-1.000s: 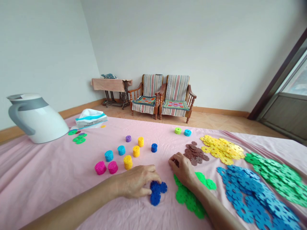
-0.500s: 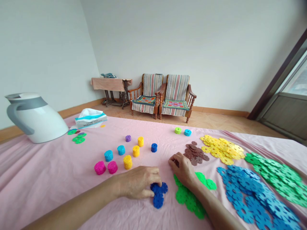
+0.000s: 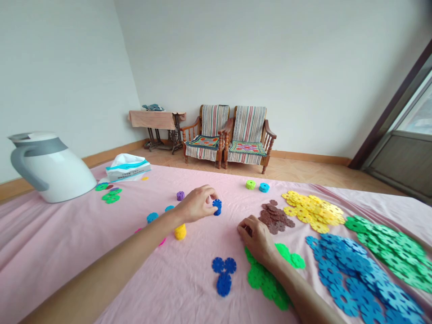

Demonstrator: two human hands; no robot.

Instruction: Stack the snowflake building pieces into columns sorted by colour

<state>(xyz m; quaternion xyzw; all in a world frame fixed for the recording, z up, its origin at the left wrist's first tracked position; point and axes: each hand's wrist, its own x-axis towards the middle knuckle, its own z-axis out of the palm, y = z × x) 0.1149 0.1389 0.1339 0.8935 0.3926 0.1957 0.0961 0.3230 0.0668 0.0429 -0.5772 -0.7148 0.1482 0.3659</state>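
The left hand (image 3: pixel 198 204) pinches a dark blue disc (image 3: pixel 217 204) between thumb and fingers at the dark blue stack (image 3: pixel 218 212), which stands upright just right of it, nearer than to the right hand (image 3: pixel 256 236). The latter is loosely curled left of the brown discs (image 3: pixel 275 218), whether around something I cannot tell; the loose dark blue discs (image 3: pixel 224 284) lie on the near side
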